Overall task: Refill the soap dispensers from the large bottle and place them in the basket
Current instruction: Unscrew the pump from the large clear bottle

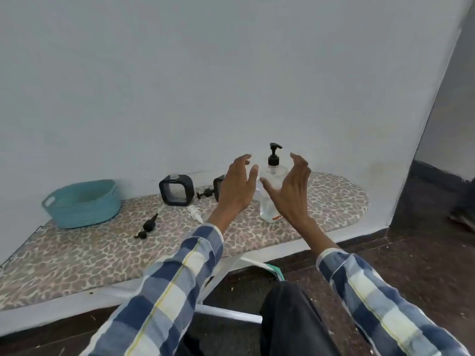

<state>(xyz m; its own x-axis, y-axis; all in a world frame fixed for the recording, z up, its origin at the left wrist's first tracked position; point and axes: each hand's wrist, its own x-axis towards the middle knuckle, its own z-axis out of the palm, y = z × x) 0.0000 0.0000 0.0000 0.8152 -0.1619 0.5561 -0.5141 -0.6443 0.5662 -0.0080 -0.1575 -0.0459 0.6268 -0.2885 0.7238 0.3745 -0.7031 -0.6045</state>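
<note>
A large clear bottle [270, 191] with a black pump top stands upright on the patterned ironing board [102, 253]. My left hand [237, 186] and my right hand [293, 191] hover open on either side of it, fingers spread, holding nothing. A black-framed square dispenser [176, 190] stands left of them with no pump in it. A second black dispenser [219, 186] is mostly hidden behind my left hand. Loose pumps lie on the board: a black pump [147, 226], another black pump [205, 193] and a white pump [195, 213]. A teal basket [82, 202] stands at the far left.
A pale wall runs right behind the board. The board's rounded end is at the right, past the bottle. Dark floor and the board's white metal legs [226, 313] lie below its near edge. My knee in dark trousers is at the bottom centre.
</note>
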